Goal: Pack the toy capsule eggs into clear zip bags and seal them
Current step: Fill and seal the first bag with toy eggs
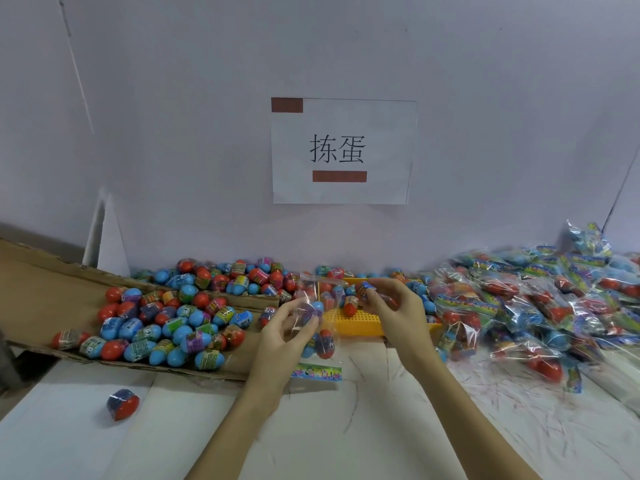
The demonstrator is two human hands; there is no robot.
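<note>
- Left hand (289, 320): raised above the white table (381, 427), fingers curled round the side of a clear zip bag (317, 306), which hangs upright with its open mouth at the top.
- Bag contents: capsule eggs are visible through the film; 1 with a purple band lies against the left fingers, and a red-and-blue pair sits at the bottom of the bag. The exact count cannot be told.
- Right hand (393, 306): level with the bag mouth, just to its right. Thumb and fingertips pinch 1 capsule egg (366, 289), blue end showing, close beside the bag opening.
- Loose egg supply (166, 323): a heap of red-and-blue capsule eggs lies on a flattened cardboard sheet (41, 282) to the left and continues along the wall behind the hands.
- Stray egg (123, 403): 1 lies alone on the table, near left, apart from the heap.
- Yellow perforated tray (360, 323): sits on the table directly behind the hands.
- Filled bags (540, 306): piled at the right of the table, up against the wall.
- Printed label strip (317, 372): flat on the table below the held bag.
- Paper sign (343, 150): fixed to the wall above the work area, bearing 2 characters.
</note>
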